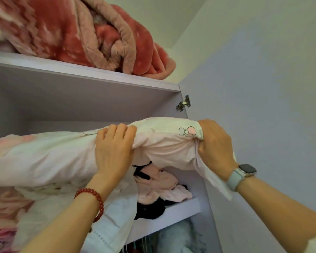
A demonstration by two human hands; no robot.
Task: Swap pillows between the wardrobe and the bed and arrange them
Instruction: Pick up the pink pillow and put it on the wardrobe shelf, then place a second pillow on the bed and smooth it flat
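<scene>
A long pale pink pillow (49, 157) with small printed figures lies across the upper compartment of the open wardrobe (84, 106), on top of a heap of clothes. My left hand (113, 152), with a red bead bracelet on its wrist, grips the pillow's fabric near the middle. My right hand (215, 148), with a grey watch on its wrist, clutches the pillow's right end by the wardrobe's side wall. The pillow's left end runs out of view.
A rolled red and pink blanket (80, 33) lies on the wardrobe's top. Pink and black clothes (159, 187) and a white cloth (108, 229) fill the shelf (182, 210) under the pillow. The open door (254, 88) with its hinge (183, 104) stands at the right.
</scene>
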